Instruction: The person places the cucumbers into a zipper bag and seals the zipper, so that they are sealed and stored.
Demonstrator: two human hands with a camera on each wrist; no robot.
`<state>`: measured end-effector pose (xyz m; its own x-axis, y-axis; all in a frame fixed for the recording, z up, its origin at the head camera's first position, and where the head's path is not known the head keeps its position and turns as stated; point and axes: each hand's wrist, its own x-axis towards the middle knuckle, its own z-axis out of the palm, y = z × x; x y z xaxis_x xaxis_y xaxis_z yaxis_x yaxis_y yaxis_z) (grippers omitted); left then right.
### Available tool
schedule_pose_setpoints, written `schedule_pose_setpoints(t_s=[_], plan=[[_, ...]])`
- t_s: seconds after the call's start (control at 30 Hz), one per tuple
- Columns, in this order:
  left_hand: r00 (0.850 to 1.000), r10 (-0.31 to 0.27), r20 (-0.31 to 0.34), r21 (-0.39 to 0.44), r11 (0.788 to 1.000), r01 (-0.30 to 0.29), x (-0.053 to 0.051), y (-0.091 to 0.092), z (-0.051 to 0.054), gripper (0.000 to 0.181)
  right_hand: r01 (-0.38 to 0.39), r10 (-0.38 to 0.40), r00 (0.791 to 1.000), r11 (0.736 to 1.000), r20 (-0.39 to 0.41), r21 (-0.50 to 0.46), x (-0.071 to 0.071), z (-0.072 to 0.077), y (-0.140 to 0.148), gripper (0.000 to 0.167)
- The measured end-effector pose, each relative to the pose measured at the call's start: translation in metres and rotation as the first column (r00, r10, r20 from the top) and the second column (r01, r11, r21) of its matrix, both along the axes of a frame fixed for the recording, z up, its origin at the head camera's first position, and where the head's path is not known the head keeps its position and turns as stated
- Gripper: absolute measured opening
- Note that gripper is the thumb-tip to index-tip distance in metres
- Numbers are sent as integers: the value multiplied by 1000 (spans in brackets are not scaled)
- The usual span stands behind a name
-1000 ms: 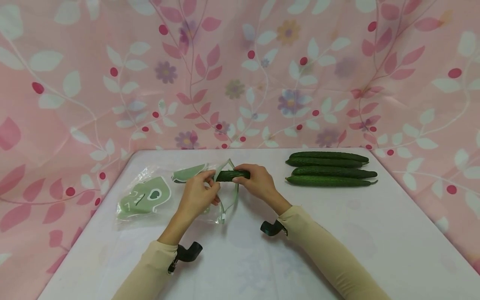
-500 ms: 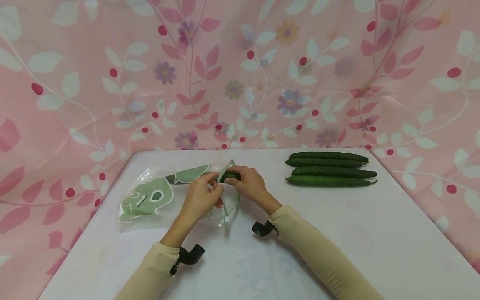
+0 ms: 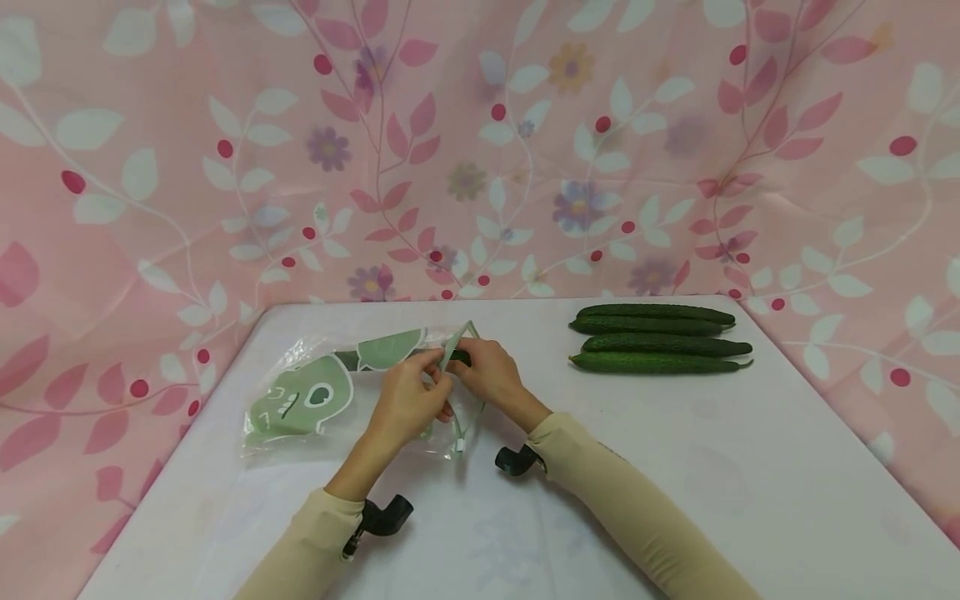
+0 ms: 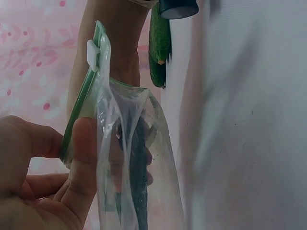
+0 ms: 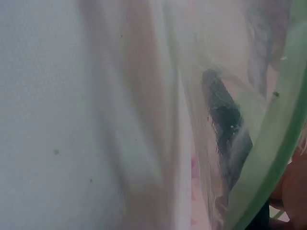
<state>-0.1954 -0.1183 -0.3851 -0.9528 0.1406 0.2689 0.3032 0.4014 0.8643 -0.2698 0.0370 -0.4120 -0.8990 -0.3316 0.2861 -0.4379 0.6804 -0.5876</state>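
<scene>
A clear zip bag (image 3: 300,396) with a green cartoon print lies on the table, its green-edged mouth raised and held apart. My left hand (image 3: 408,392) pinches the near side of that mouth between thumb and fingers. A dark green cucumber (image 3: 461,357) lies mostly inside the bag; in the left wrist view its body (image 4: 139,172) shows through the plastic. My right hand (image 3: 491,371) grips the cucumber's right end at the mouth, its fingertips partly hidden by the bag's edge. A white slider (image 4: 92,55) sits on the zip strip in the left wrist view.
Several cucumbers (image 3: 660,343) lie side by side at the back right of the white table (image 3: 600,500). A pink floral cloth (image 3: 480,167) hangs behind the table. Black wrist cameras (image 3: 386,515) project from both sleeves.
My right hand has moved left, pushing the cucumber deeper into the bag, so less of it shows outside. The bag and left hand have shifted slightly right.
</scene>
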Motion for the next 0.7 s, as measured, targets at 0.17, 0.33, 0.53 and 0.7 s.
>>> schedule_pose_setpoints(t_s=[0.17,0.33,0.53,0.7], plan=[[1000,1,2,0,1000,-1,1,1,0,52,7,-6,1000,1000,-24,21,0,-1,-2,9],[1000,-4,-1,-12,1000,4,1,3,0,51,4,-3,1000,1000,-19,16,1,-1,-4,9],[999,-20,-27,-13,1000,20,2,6,1,51,15,-15,1000,999,3,39,-2,-3,-8,25],[999,-36,-37,1,999,36,3,8,0,51,9,-9,1000,999,-3,32,-3,-6,-10,12]])
